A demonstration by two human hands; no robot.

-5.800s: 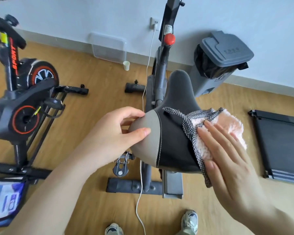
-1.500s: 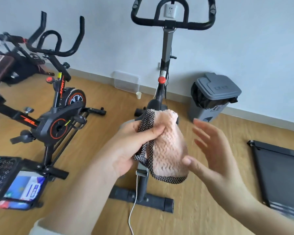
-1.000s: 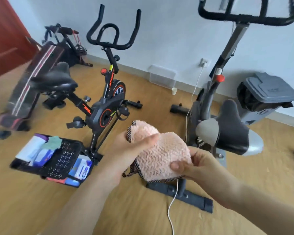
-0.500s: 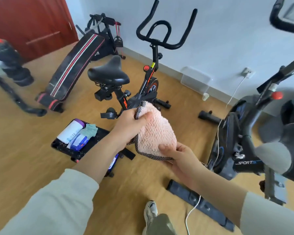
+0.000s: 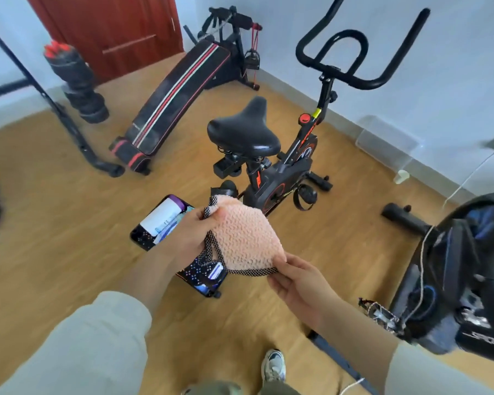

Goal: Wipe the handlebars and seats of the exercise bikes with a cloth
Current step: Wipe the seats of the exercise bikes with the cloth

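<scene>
Holding up a fluffy pink cloth with black-and-white checked trim (image 5: 243, 238) in mid-air over the wooden plank floor (image 5: 54, 223), stretched between both hands. Pinching the top corner with the left hand (image 5: 188, 232), thumb and fingers clamped tight on the trim. Gripping the lower corner with the right hand (image 5: 300, 283), fingertips closed on the edging too. Facing a black exercise bike with orange accents (image 5: 280, 178) just past the cloth, not touching it. Can see its black padded saddle (image 5: 244, 131) and black curved handlebars (image 5: 351, 58) up top, both well apart from the cloth. Got a second dark bike with blue bits (image 5: 474, 252) cut off at the right edge, near the right forearm. Also spotting a black perforated basket (image 5: 143, 239) on the floor under the hands, mostly hidden, with a white purple-capped bottle (image 5: 161, 215) lying in it. Further back, a black sit-up bench with red and white stripes (image 5: 177, 101) near a red-brown door (image 5: 111, 27). Plus one white sneaker (image 5: 273, 364) down at the bottom
</scene>
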